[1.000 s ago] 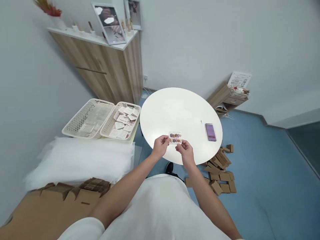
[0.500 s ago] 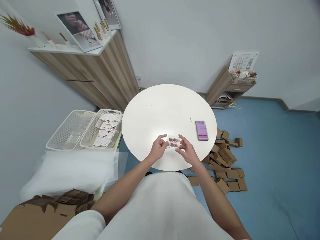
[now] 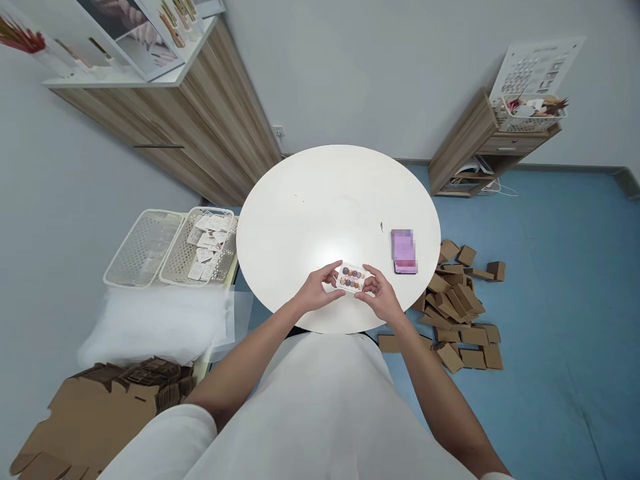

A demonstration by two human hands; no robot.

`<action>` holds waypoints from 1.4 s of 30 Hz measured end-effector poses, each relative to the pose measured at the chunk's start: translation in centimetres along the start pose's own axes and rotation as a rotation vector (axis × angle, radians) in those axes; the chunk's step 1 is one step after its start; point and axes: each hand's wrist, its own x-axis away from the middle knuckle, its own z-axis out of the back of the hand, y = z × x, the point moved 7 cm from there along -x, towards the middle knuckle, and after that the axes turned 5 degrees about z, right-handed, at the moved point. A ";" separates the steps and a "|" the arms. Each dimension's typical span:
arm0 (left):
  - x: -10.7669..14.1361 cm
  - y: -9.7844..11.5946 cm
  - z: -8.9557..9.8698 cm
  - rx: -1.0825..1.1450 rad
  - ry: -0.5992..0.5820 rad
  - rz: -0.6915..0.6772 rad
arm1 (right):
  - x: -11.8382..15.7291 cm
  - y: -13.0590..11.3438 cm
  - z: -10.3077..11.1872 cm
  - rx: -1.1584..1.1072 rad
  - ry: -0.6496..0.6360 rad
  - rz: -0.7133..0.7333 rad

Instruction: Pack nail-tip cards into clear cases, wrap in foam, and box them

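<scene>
Above the near part of the round white table (image 3: 300, 233) is a small white card (image 3: 352, 277) with two rows of purple, brown and gold oval pieces. The fingers and thumb of my left hand (image 3: 320, 289) grip its left edge. On its right edge, my right hand (image 3: 379, 292) pinches the card between thumb and fingers. A purple box-like item (image 3: 404, 251), pixelated in the picture, lies on the table to the right of my hands. Behind it is a tiny dark object (image 3: 381, 227).
Two white baskets (image 3: 145, 248), one with packets (image 3: 205, 255), stand at the left beside white plastic sheets (image 3: 160, 327) and flattened cardboard (image 3: 95, 420). Small brown boxes (image 3: 457, 297) lie on the floor at right. Wooden cabinets stand behind on both sides.
My left hand has shifted its hold, its thumb now along the card's lower left corner. The card is slightly tilted. The whole view has shifted with the head.
</scene>
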 end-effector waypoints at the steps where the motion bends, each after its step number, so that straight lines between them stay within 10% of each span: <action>1: -0.1 -0.1 -0.1 -0.011 -0.003 -0.003 | -0.1 0.1 0.0 -0.004 0.000 -0.002; 18: 0.7 -3.3 4.7 0.062 0.004 0.100 | -2.7 -0.8 -5.0 0.240 -0.109 -0.015; 30: 4.4 -15.3 13.9 -0.326 0.093 0.446 | -9.5 5.2 -19.4 0.778 -0.410 -0.079; 42: 5.1 -17.6 13.9 -0.452 0.030 0.436 | -7.9 7.5 -21.7 0.985 -0.222 -0.167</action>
